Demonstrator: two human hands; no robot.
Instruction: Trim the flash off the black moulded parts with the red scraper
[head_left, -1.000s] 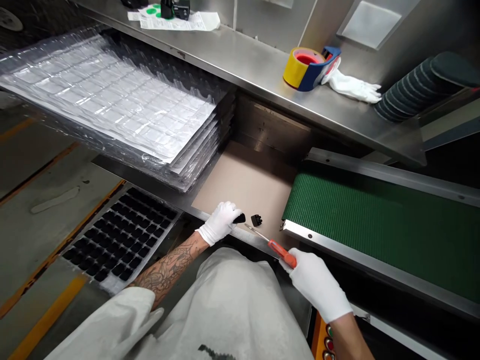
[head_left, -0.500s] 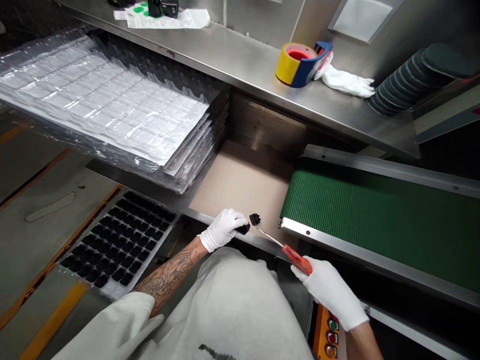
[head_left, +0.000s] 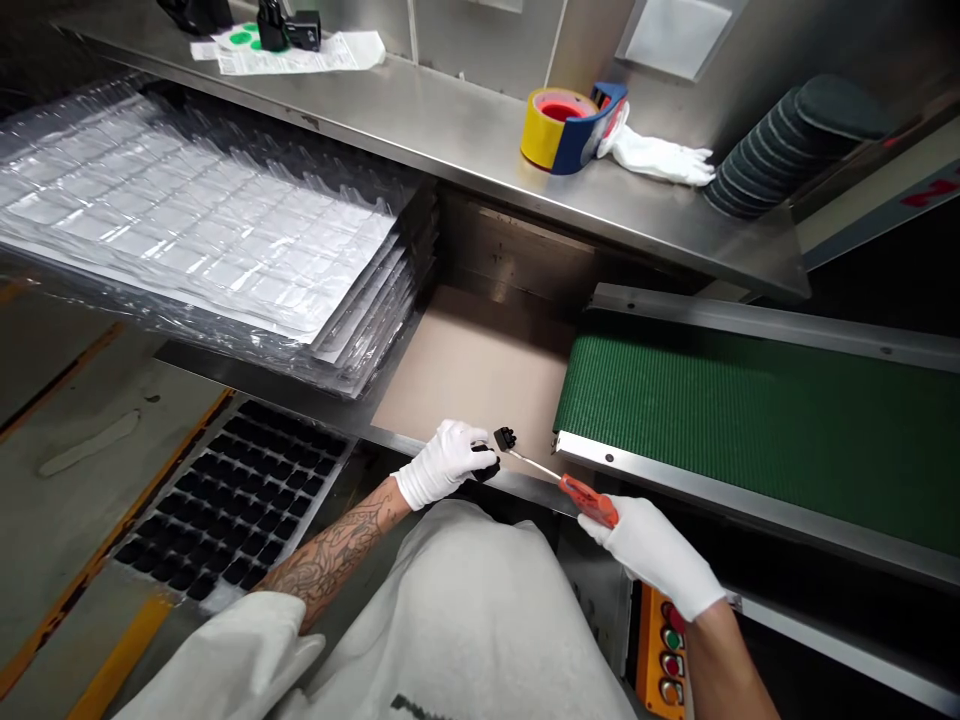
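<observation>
In a white glove, my left hand point(head_left: 445, 466) is closed round a small black part point(head_left: 487, 465) at the front edge of the work surface. My gloved right hand point(head_left: 646, 545) grips the orange handle of a screwdriver point(head_left: 589, 499), whose shaft points up and left. A small black block with prongs point(head_left: 505, 438) lies on the tan board point(head_left: 465, 360), just beyond my left fingers. The screwdriver's tip is close to this block; whether they touch I cannot tell.
Stacked clear plastic trays point(head_left: 225, 220) stand at left. A tray of black parts point(head_left: 232, 500) sits lower left. The green conveyor belt point(head_left: 750, 430) runs off right. On the steel shelf point(head_left: 450, 110) are tape rolls point(head_left: 559, 130), a white glove point(head_left: 664, 158) and stacked dark discs point(head_left: 787, 150).
The screwdriver's tip has come closer to the pronged block. My left hand has turned the black part slightly. The whole view has shifted a little.
</observation>
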